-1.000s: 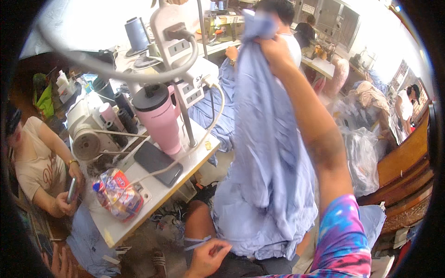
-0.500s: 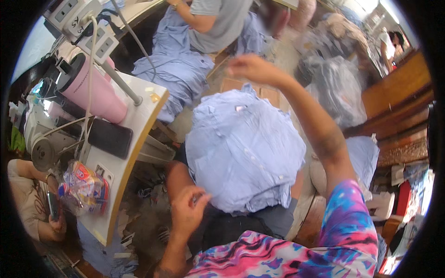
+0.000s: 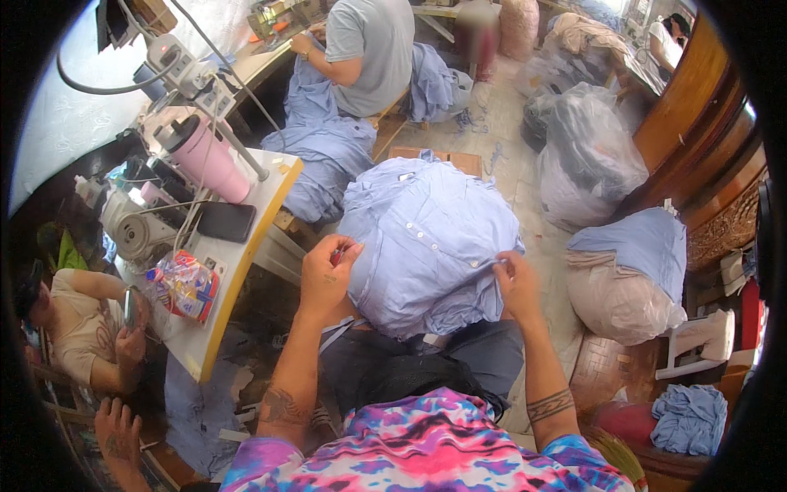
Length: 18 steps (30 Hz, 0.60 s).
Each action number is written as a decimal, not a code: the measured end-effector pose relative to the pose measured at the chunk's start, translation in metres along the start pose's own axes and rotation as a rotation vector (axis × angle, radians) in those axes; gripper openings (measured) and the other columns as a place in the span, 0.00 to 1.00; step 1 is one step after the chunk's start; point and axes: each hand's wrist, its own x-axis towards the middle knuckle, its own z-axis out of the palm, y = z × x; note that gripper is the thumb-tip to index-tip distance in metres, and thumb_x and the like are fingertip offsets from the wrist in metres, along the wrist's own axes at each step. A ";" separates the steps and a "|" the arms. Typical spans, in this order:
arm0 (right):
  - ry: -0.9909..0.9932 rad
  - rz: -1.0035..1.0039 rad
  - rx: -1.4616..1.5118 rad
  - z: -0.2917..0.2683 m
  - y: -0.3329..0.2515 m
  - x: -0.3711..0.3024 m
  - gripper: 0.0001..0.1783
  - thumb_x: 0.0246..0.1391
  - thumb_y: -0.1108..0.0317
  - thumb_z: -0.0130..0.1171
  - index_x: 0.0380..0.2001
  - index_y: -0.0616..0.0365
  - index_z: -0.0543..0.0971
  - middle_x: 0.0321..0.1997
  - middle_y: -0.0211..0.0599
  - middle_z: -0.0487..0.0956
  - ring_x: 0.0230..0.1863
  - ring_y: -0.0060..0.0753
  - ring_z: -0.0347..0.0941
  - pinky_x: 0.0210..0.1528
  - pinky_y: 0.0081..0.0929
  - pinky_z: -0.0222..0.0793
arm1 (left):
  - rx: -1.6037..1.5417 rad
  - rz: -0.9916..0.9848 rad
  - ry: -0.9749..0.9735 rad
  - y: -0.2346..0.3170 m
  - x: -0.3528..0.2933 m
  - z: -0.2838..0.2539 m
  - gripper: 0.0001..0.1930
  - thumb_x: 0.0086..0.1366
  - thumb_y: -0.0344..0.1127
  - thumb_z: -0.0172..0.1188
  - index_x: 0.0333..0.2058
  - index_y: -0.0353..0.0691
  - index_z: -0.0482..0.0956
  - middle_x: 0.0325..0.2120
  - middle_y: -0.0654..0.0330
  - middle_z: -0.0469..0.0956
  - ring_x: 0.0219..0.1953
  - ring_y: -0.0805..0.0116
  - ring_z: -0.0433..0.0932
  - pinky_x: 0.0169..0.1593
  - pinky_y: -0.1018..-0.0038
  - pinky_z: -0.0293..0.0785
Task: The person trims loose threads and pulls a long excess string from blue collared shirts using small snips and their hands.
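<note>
A light blue button-up shirt, heaped on what may be more of the same cloth, lies in front of me over my knees. White buttons run down its front. My left hand is closed beside the shirt's left edge, with a small reddish thing showing between the fingers, too small to name. At the shirt's right edge, my right hand pinches a bit of the cloth between thumb and fingers.
A white table at left bears a pink tumbler, a black phone and a bread bag. One person sits ahead; another holds a phone at left. Filled plastic bags stand at right.
My right hand has come down from beyond the shirt to its right edge and now pinches it. The left hand has moved up along the left side. The view has shifted too.
</note>
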 end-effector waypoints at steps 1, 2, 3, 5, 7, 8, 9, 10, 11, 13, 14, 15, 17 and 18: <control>0.021 -0.022 0.002 0.001 -0.001 0.002 0.18 0.53 0.62 0.68 0.46 0.57 0.81 0.30 0.39 0.82 0.33 0.43 0.81 0.37 0.38 0.73 | 0.009 0.017 0.021 0.000 -0.007 0.000 0.11 0.62 0.37 0.70 0.37 0.36 0.83 0.30 0.59 0.82 0.28 0.70 0.75 0.34 0.72 0.72; 0.038 -0.052 0.006 0.002 -0.008 0.006 0.17 0.54 0.63 0.68 0.45 0.57 0.81 0.29 0.40 0.82 0.33 0.43 0.81 0.36 0.38 0.73 | 0.137 0.185 -0.007 0.000 -0.019 0.005 0.11 0.61 0.37 0.71 0.37 0.37 0.83 0.31 0.59 0.82 0.29 0.69 0.76 0.34 0.70 0.73; 0.056 -0.080 0.010 0.004 -0.013 0.006 0.15 0.54 0.63 0.67 0.44 0.57 0.81 0.29 0.41 0.82 0.33 0.43 0.81 0.36 0.37 0.73 | 0.274 0.137 -0.088 0.001 -0.030 0.007 0.12 0.60 0.37 0.72 0.37 0.37 0.83 0.34 0.59 0.82 0.31 0.67 0.78 0.35 0.69 0.74; 0.081 -0.053 0.035 0.008 -0.022 -0.005 0.16 0.55 0.62 0.67 0.44 0.59 0.80 0.29 0.40 0.82 0.34 0.40 0.82 0.35 0.34 0.73 | 0.346 0.111 -0.117 -0.056 -0.041 0.011 0.12 0.61 0.36 0.71 0.37 0.34 0.82 0.31 0.60 0.82 0.31 0.69 0.78 0.36 0.70 0.74; 0.081 0.085 0.221 0.002 -0.020 -0.010 0.17 0.57 0.60 0.67 0.43 0.61 0.80 0.29 0.39 0.82 0.34 0.36 0.82 0.35 0.32 0.74 | -0.047 -0.161 -0.072 -0.059 -0.060 -0.013 0.13 0.61 0.37 0.71 0.38 0.33 0.82 0.30 0.57 0.84 0.31 0.71 0.81 0.38 0.71 0.76; 0.045 0.214 0.419 0.002 -0.017 -0.023 0.17 0.58 0.59 0.67 0.43 0.62 0.80 0.29 0.38 0.82 0.34 0.34 0.82 0.34 0.31 0.74 | -0.101 -0.280 0.011 -0.037 -0.076 -0.043 0.11 0.62 0.34 0.69 0.36 0.31 0.83 0.29 0.60 0.84 0.33 0.77 0.78 0.38 0.74 0.75; 0.032 0.353 0.587 -0.005 -0.011 -0.032 0.18 0.60 0.58 0.66 0.42 0.63 0.80 0.29 0.37 0.82 0.35 0.32 0.82 0.34 0.30 0.74 | -0.222 -0.323 0.037 -0.033 -0.096 -0.065 0.10 0.62 0.33 0.69 0.34 0.31 0.83 0.27 0.62 0.83 0.32 0.77 0.77 0.37 0.74 0.74; -0.058 0.459 0.757 -0.006 -0.019 -0.036 0.20 0.61 0.57 0.66 0.46 0.62 0.78 0.32 0.36 0.82 0.36 0.32 0.81 0.35 0.30 0.74 | -0.078 -0.345 0.058 -0.023 -0.121 -0.094 0.09 0.62 0.32 0.69 0.34 0.32 0.83 0.27 0.60 0.82 0.31 0.76 0.77 0.37 0.75 0.74; -0.158 0.560 0.947 0.000 -0.040 -0.041 0.21 0.62 0.56 0.65 0.49 0.60 0.76 0.35 0.36 0.82 0.36 0.32 0.81 0.36 0.31 0.74 | 0.167 -0.381 0.007 -0.027 -0.148 -0.129 0.08 0.61 0.30 0.69 0.34 0.32 0.83 0.27 0.61 0.81 0.31 0.76 0.76 0.36 0.75 0.73; -0.212 0.703 1.123 0.022 -0.061 -0.054 0.21 0.64 0.54 0.64 0.50 0.58 0.75 0.37 0.34 0.81 0.36 0.30 0.80 0.36 0.29 0.73 | 0.528 -0.397 0.080 -0.008 -0.175 -0.146 0.06 0.61 0.28 0.68 0.35 0.31 0.83 0.26 0.61 0.80 0.31 0.75 0.77 0.36 0.75 0.73; -0.173 0.717 1.117 0.035 -0.069 -0.047 0.19 0.64 0.53 0.63 0.46 0.56 0.76 0.36 0.33 0.81 0.35 0.28 0.79 0.35 0.28 0.72 | 0.447 -0.357 0.123 0.007 -0.168 -0.144 0.06 0.61 0.27 0.68 0.35 0.31 0.83 0.27 0.61 0.80 0.31 0.75 0.77 0.36 0.75 0.73; -0.137 0.730 1.108 0.045 -0.071 -0.038 0.18 0.65 0.52 0.62 0.43 0.55 0.77 0.34 0.31 0.80 0.34 0.26 0.79 0.33 0.26 0.72 | 0.365 -0.319 0.169 0.018 -0.154 -0.136 0.07 0.61 0.27 0.68 0.36 0.31 0.83 0.27 0.61 0.80 0.31 0.74 0.77 0.37 0.75 0.73; -0.097 0.624 1.069 0.048 -0.038 -0.027 0.15 0.66 0.52 0.60 0.37 0.52 0.76 0.31 0.28 0.78 0.32 0.24 0.76 0.31 0.25 0.70 | 0.125 -0.221 0.190 0.042 -0.120 -0.097 0.07 0.62 0.27 0.68 0.38 0.32 0.84 0.30 0.60 0.82 0.32 0.75 0.78 0.39 0.77 0.74; -0.091 0.579 1.061 0.053 -0.025 -0.024 0.15 0.67 0.52 0.59 0.33 0.50 0.75 0.30 0.26 0.77 0.31 0.22 0.75 0.30 0.24 0.69 | 0.109 -0.243 0.113 0.051 -0.097 -0.072 0.09 0.61 0.29 0.69 0.39 0.33 0.84 0.34 0.57 0.83 0.35 0.71 0.80 0.41 0.76 0.75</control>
